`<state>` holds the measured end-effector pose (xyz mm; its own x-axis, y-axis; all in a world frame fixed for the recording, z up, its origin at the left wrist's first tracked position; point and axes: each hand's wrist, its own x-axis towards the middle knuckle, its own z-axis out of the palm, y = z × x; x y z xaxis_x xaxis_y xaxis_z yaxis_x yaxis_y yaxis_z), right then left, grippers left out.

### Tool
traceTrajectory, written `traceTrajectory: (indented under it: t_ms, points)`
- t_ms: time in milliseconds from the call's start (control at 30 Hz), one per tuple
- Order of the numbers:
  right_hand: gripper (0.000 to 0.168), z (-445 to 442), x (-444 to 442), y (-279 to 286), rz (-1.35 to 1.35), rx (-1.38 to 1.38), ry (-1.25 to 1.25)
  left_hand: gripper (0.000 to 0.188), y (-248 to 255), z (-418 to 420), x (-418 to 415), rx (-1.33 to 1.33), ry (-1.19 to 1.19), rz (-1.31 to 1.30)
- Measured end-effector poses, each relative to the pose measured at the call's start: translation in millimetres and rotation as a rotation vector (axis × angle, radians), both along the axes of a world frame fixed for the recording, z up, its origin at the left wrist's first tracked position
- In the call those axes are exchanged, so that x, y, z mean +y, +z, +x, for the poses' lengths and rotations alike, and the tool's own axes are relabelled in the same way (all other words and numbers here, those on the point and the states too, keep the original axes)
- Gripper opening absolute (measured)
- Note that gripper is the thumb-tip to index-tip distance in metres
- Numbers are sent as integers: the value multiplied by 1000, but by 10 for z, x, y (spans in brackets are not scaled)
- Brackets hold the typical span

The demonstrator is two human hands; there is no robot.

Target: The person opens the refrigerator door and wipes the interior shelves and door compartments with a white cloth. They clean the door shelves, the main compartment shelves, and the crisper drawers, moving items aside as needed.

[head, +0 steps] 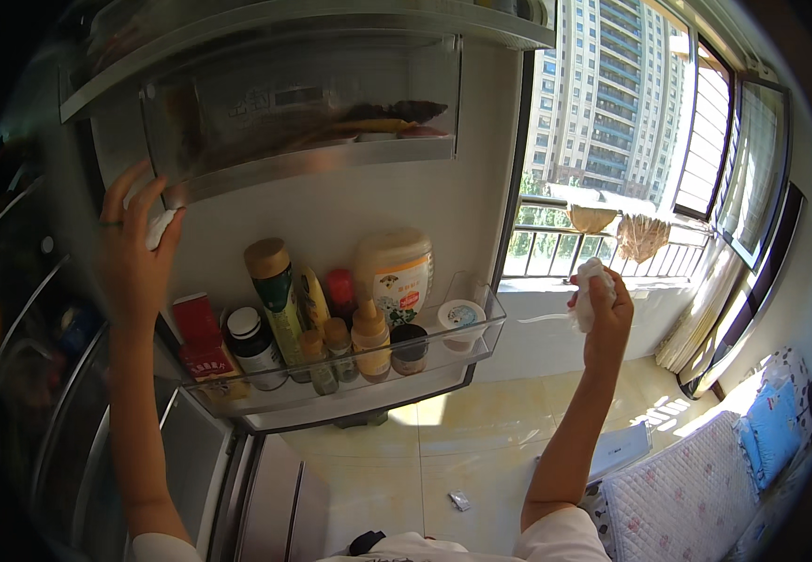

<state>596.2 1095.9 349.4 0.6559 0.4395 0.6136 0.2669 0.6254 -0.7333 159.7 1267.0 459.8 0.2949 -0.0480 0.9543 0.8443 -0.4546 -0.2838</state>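
My left hand (132, 246) is raised at the lower left corner of a clear covered door compartment (293, 168). A small white wad (160, 229), perhaps tissue, is pinched between its thumb and fingers. Out to the right, beyond the fridge door (322, 204), my right hand (617, 305) grips a larger crumpled white wad (593, 291); whether it is tissue or cloth I cannot tell. Below the compartment, a clear door bin (494, 316) holds a red box (202, 344), a black bottle with a white lid (255, 351), a large labelled bottle (399, 274) and several smaller bottles and jars.
Fridge shelves (20, 330) line the left side, with dim contents. Another door shelf (308, 17) spans the top. Past the door are a window railing (553, 228), a quilted bed or couch (680, 485) and a small packet (459, 500) on the tiled floor (378, 485).
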Motion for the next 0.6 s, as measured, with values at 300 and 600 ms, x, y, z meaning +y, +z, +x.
traceTrajectory:
  t_ms: [300,600]
  points:
    - [26,1050,-77,-1045,-418,137,331,30,-479,272,-336,37,-328,-178]
    - [28,42,-175,-831,-210,329,873,54,-1922,1860,-1292,-80,-1141,-1759]
